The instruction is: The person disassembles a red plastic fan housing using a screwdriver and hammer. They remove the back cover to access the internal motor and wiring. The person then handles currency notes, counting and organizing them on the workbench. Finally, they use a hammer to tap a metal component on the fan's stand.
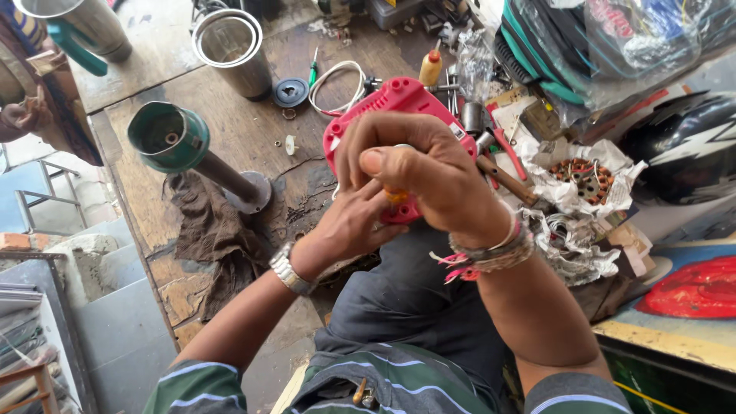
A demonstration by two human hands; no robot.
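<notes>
A pink-red plastic appliance housing (pixel 399 103) is held upright over my lap at the bench edge. My left hand (pixel 353 222) supports it from below, fingers against its lower part. My right hand (pixel 418 165) is clenched over the top of a tool with an orange-yellow handle (pixel 396 196), pressed down into the housing. The tool's tip is hidden by my fingers.
On the wooden bench (pixel 230 130) lie a green-topped steel jar (pixel 172 142), another steel jar (pixel 234 50), a dark rag (pixel 211 230), a white cable (pixel 337 80), a green screwdriver (pixel 313 70), a hammer (pixel 502 176) and a copper-wound stator on paper (pixel 583 178). A black helmet (pixel 678 146) is right.
</notes>
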